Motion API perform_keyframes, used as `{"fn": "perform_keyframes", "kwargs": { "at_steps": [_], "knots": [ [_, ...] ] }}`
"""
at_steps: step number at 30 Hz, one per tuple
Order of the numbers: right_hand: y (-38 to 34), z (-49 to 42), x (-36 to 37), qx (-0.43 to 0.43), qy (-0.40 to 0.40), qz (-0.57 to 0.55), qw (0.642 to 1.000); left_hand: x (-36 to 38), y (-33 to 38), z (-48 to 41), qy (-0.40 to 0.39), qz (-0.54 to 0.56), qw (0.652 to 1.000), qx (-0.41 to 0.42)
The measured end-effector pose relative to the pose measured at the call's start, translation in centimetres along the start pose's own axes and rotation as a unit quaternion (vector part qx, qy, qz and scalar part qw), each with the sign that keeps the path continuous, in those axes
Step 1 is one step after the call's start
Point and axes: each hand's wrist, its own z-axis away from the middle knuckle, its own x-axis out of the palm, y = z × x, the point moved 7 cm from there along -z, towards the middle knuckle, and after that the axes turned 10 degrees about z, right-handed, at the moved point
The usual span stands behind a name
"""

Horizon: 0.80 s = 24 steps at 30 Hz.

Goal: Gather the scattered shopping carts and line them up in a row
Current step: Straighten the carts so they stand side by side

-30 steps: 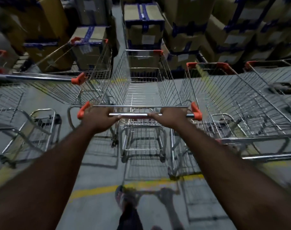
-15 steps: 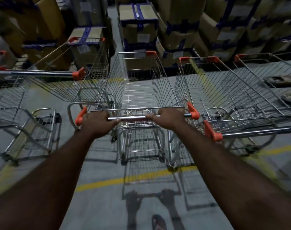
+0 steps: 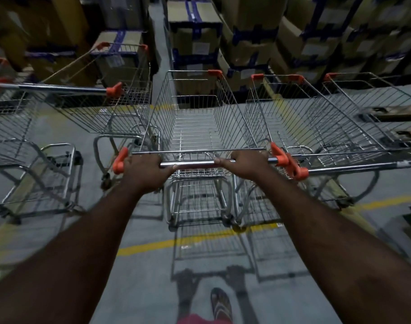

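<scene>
The left hand (image 3: pixel 146 170) and right hand (image 3: pixel 245 164) are each gripping the handle bar (image 3: pixel 192 163) of the centre cart (image 3: pixel 199 122), fingers curled over it. A second cart (image 3: pixel 316 127) is standing just right of the right hand, orange handle ends possibly touching. A third cart (image 3: pixel 110 108) is sitting beyond the left hand.

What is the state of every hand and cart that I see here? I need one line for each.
middle cart: upright, basket empty, held by both hands.
left hand: grips its handle bar.
right hand: grips the same bar.
right cart: upright, basket empty, close beside the middle cart.
left cart: upright, basket empty, set farther forward.
</scene>
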Motion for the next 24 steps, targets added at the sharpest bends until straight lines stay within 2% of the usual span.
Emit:
{"fn": "perform_keyframes", "kwargs": {
  "at_steps": [24],
  "knots": [
    [-0.7, 5.4, 1.3, -0.003, -0.001, -0.008, 1.0, 0.6, -0.3, 6.5, 0.021, -0.002, 1.0, 0.012]
  ]
}}
